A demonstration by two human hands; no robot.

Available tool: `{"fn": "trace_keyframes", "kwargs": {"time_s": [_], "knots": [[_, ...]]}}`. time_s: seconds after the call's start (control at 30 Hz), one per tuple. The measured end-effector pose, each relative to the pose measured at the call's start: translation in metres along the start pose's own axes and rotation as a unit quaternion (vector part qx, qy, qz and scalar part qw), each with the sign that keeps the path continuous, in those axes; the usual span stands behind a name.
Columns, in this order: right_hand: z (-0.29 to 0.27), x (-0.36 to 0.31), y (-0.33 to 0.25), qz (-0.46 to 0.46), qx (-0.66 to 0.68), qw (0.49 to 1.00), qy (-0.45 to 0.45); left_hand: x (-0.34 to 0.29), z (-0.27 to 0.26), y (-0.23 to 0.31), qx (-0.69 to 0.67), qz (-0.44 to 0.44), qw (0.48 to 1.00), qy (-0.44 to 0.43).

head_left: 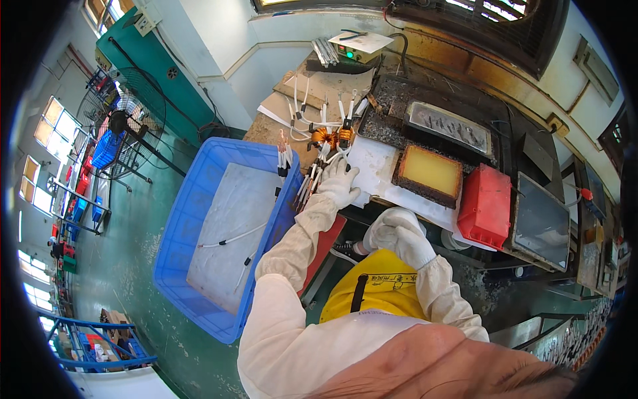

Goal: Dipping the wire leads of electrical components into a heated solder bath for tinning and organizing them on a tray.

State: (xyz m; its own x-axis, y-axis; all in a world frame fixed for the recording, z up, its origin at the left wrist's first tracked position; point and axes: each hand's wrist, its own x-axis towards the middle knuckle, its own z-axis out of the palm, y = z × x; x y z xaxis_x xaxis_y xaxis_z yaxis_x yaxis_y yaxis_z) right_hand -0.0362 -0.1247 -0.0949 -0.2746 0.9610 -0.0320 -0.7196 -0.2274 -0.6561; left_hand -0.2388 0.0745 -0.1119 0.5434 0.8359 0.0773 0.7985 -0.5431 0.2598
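Observation:
My left hand [339,182], in a white glove, reaches over the near edge of the workbench with its fingers stretched out. Its fingertips lie at a group of white-sleeved wire leads [307,189], just below copper-wound coils [324,138]. Whether the fingers touch the leads or a coil is hard to make out. My right hand [399,234], gloved too, is held in front of my body at the bench's near edge. Its fingers are curled in, and anything inside them is hidden.
A blue plastic bin [174,253] with a few leads stands left of the bench. Rightward are a square pan of yellowish material [430,171], a metal-rimmed trough [452,130] and a red box [484,207]. A control box [359,50] sits behind; a fan [119,123] stands far left.

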Motion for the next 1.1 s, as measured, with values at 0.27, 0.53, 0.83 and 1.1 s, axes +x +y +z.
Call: {"fn": "trace_keyframes", "kwargs": {"time_s": [0.27,0.53,0.83,1.1], "knots": [[0.026,-0.041,-0.015,0.021,0.051,0.998,0.021,-0.054,-0.081,-0.017,-0.24,0.019,0.956,0.168],[-0.006,-0.053,0.028,0.088,0.172,0.981,0.036,-0.125,-0.083,-0.185,-0.205,-0.282,0.935,0.06],[-0.003,-0.045,0.021,0.057,0.223,0.972,0.045,-0.154,-0.017,-0.202,-0.575,-0.396,0.716,-0.017],[-0.005,-0.044,0.026,0.063,0.224,0.972,0.021,-0.163,-0.013,-0.206,-0.371,-0.371,0.845,-0.107]]}}
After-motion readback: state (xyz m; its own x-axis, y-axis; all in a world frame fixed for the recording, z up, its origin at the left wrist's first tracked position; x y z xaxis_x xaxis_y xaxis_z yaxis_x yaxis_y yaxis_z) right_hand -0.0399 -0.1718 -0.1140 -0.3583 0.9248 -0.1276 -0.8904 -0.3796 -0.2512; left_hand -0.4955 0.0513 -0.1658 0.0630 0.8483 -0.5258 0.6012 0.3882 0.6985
